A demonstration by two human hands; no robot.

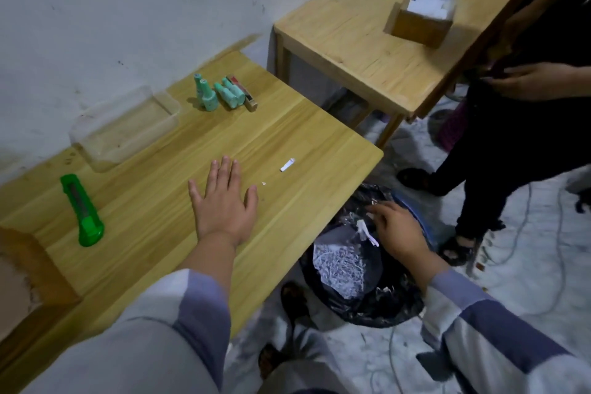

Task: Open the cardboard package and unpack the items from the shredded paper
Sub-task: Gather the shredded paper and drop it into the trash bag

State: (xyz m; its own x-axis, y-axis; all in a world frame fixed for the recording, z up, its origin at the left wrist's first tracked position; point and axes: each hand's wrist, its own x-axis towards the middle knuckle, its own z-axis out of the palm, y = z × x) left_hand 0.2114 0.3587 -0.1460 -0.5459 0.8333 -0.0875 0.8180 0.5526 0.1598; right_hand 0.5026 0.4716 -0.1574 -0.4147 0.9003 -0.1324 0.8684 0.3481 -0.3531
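1. The left hand (224,198) lies flat, fingers spread, on the near table (287,125).
2. The right hand (396,230), fingers loose and holding nothing, hovers beyond the table's edge over a black bin bag (361,304) holding shredded paper (339,269).
3. Four teal bottles (217,93) and a small box (244,93) sit toward the table's far edge; no writing is readable.
4. One green cutter (83,211) lies left of the left hand.
5. One scrap (287,165) lies beyond that hand's fingertips, to the right.

The person wears a loose long-sleeved top of pale grey cloth with broad purple-blue bands; the left sleeve (179,323) and right sleeve (479,320) both end short of bare wrists. No rings or watch show.
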